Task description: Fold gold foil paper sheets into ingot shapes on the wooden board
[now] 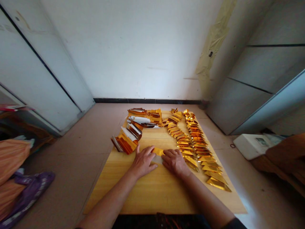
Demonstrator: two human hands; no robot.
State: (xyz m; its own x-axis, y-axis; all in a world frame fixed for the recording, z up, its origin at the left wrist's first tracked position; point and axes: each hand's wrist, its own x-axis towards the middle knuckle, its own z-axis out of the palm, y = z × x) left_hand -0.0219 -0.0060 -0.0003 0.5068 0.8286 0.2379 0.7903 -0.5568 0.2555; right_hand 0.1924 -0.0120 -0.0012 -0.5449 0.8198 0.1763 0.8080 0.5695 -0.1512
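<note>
A sheet of gold foil paper [158, 151] with a pale area on its near side lies on the wooden board between my hands. My left hand [143, 161] rests at its left end, the thumb spread away from the fingers and the fingertips touching the paper. Over the right end, my right hand [175, 162] has its fingers bent and close together on the paper; its thumb is mostly hidden. Just right of this hand runs a row of folded gold paper pieces [183, 141], with a second overlapping row [199, 143] farther right.
Loose stacks of gold and white paper sheets [127, 141] lie at the board's back left. The wooden board [143, 194] sits low over a tiled floor. Orange and purple bags [28, 187] are at left, a white box [250, 146] at right, with a wall behind.
</note>
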